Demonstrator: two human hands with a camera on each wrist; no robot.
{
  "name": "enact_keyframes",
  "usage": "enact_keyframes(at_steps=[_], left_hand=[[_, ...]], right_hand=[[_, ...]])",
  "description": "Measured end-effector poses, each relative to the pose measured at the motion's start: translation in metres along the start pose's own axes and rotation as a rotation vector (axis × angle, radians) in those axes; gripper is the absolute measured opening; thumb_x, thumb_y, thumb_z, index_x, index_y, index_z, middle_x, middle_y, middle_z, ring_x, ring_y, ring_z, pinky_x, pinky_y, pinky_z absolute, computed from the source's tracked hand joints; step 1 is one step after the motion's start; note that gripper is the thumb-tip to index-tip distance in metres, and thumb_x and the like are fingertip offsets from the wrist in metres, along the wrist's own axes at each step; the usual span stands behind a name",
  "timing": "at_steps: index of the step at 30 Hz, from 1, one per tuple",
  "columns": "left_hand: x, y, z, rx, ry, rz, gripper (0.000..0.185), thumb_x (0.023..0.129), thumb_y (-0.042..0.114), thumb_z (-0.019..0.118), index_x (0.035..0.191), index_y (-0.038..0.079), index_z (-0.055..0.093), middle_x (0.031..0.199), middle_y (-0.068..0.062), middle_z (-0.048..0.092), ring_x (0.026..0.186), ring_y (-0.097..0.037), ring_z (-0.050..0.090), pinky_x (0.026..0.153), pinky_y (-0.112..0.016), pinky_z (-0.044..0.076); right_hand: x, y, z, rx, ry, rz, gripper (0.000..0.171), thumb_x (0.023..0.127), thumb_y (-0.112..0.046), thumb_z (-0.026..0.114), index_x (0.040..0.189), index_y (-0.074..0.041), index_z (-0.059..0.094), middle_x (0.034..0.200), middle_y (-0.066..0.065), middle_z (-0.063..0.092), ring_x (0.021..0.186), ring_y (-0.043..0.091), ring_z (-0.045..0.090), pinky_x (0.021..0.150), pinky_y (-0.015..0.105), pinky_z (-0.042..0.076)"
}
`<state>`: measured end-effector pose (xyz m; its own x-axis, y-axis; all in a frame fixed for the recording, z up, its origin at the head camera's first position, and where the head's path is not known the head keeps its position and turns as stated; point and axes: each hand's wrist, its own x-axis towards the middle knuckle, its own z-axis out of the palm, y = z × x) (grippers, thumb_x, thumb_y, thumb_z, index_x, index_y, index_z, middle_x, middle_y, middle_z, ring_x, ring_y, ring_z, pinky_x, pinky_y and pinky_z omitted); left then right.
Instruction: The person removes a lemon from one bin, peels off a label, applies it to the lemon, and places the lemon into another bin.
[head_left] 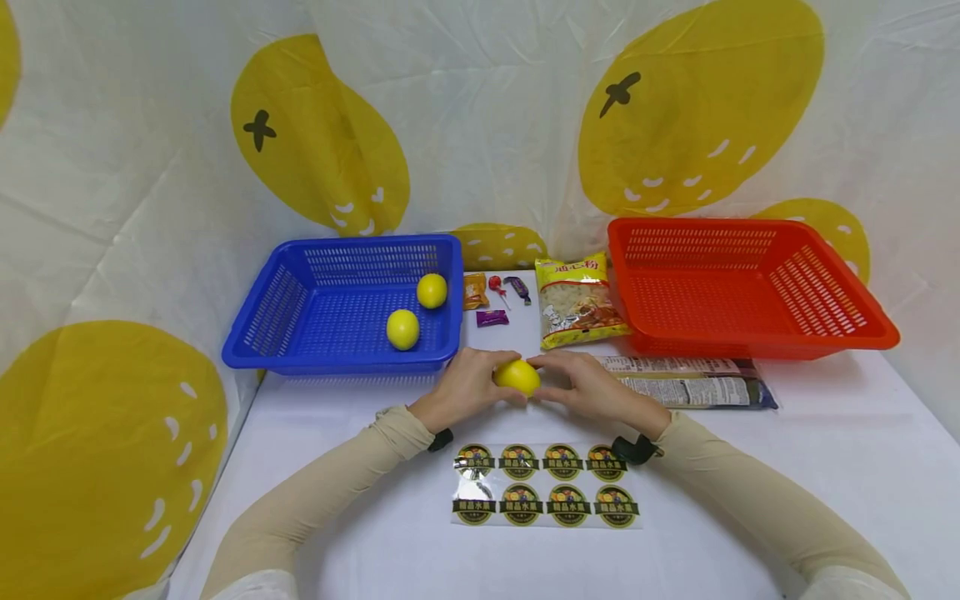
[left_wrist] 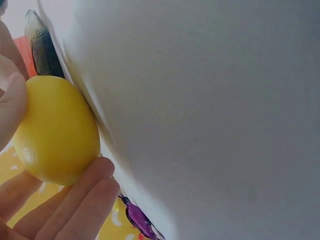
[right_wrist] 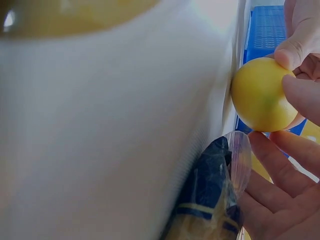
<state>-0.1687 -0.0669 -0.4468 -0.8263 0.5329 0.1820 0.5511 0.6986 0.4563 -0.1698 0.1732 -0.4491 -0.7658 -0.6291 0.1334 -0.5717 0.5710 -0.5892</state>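
You have one glossy yellow lemon (head_left: pixel 517 377) between your two hands, over the white-covered table (head_left: pixel 390 533), near the front right corner of the rectangular blue plastic basket (head_left: pixel 330 321). Your left hand (head_left: pixel 467 385) grips its left side, thumb and fingers bent around it. Your right hand (head_left: pixel 592 387) pinches the other side between thumb and fingertips (whether the fruit touches the cloth, I cannot tell).

Two more yellow lemons (head_left: pixel 402 329) sit apart inside the blue basket, towards its right side. Just beyond your hands lie small wrapped sweets (head_left: pixel 492 317) and a red lollipop (head_left: pixel 495 283), then a yellow-and-clear plastic bag of pasta (head_left: pixel 581 302) by the rectangular red plastic basket (head_left: pixel 697 292). Beside your right hand, long printed clear packets (head_left: pixel 682 390) lie flat in front of that red basket. Nearer you, between your forearms, is a clear sheet of eight round black-and-gold stickers (head_left: pixel 546 486) in two rows. Behind everything hangs a white cloth with yellow fruit prints (head_left: pixel 480 108).
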Motion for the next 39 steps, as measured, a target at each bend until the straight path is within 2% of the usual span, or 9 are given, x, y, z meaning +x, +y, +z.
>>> enact_keyframes(at_steps=[7,12,14,18,22,26,30,39], left_hand=[[-0.002,-0.001,0.001,-0.002,0.003,-0.001,0.064,0.081,0.051,0.083,0.131,0.012,0.07,0.119,-0.004,0.078,0.089,-0.011,0.073,0.075,-0.025,0.055],[-0.006,-0.003,-0.002,-0.037,0.0,-0.022,0.064,0.082,0.047,0.083,0.133,0.01,0.069,0.12,-0.006,0.077,0.08,-0.01,0.072,0.072,-0.024,0.056],[-0.008,-0.003,-0.003,-0.053,-0.007,-0.037,0.063,0.084,0.045,0.082,0.134,0.01,0.068,0.119,-0.007,0.078,0.077,-0.009,0.071,0.069,-0.023,0.056],[-0.011,-0.003,-0.004,-0.066,-0.016,-0.07,0.058,0.09,0.042,0.077,0.137,0.01,0.066,0.114,-0.009,0.079,0.079,-0.011,0.074,0.068,-0.022,0.056],[-0.015,0.0,-0.004,-0.062,0.008,-0.079,0.053,0.094,0.038,0.073,0.138,0.008,0.065,0.11,-0.011,0.079,0.081,-0.014,0.076,0.068,-0.024,0.057],[-0.016,0.001,-0.003,-0.045,0.042,-0.071,0.051,0.094,0.036,0.074,0.135,0.006,0.067,0.109,-0.012,0.079,0.076,-0.012,0.073,0.064,-0.022,0.054],[-0.016,0.001,-0.003,-0.025,0.048,-0.074,0.05,0.093,0.036,0.075,0.133,0.007,0.068,0.108,-0.011,0.08,0.072,-0.009,0.07,0.06,-0.02,0.05],[-0.016,0.0,-0.003,-0.05,0.049,-0.079,0.049,0.093,0.036,0.075,0.133,0.008,0.069,0.111,-0.011,0.079,0.078,-0.012,0.075,0.063,-0.021,0.054]], right_hand=[[0.002,-0.001,0.0,-0.006,-0.017,0.006,0.049,0.091,-0.021,0.078,0.136,-0.007,0.065,0.136,0.013,0.068,0.129,0.035,0.063,0.112,0.056,0.046],[0.002,-0.001,-0.001,-0.004,-0.013,-0.007,0.047,0.093,-0.017,0.075,0.137,-0.005,0.064,0.137,0.015,0.068,0.128,0.036,0.063,0.111,0.056,0.047],[0.002,-0.001,-0.002,-0.004,-0.009,-0.007,0.046,0.094,-0.016,0.074,0.137,-0.005,0.063,0.137,0.016,0.067,0.128,0.036,0.063,0.111,0.057,0.047],[0.002,-0.001,-0.003,-0.017,-0.002,-0.004,0.045,0.095,-0.015,0.073,0.138,-0.006,0.063,0.137,0.015,0.067,0.127,0.035,0.064,0.11,0.056,0.048],[0.003,-0.001,-0.003,-0.033,0.007,-0.001,0.044,0.095,-0.015,0.073,0.137,-0.006,0.064,0.136,0.014,0.069,0.125,0.034,0.066,0.108,0.054,0.05],[0.005,-0.002,-0.002,-0.044,0.01,0.012,0.043,0.095,-0.015,0.073,0.136,-0.005,0.065,0.135,0.013,0.069,0.123,0.033,0.067,0.107,0.053,0.051],[0.007,-0.002,-0.001,-0.049,0.015,0.013,0.042,0.095,-0.015,0.073,0.135,-0.005,0.066,0.135,0.014,0.069,0.124,0.033,0.067,0.107,0.053,0.052],[0.006,-0.002,-0.002,-0.044,0.022,0.004,0.042,0.095,-0.014,0.073,0.134,-0.003,0.066,0.133,0.016,0.069,0.122,0.034,0.068,0.105,0.052,0.053]])
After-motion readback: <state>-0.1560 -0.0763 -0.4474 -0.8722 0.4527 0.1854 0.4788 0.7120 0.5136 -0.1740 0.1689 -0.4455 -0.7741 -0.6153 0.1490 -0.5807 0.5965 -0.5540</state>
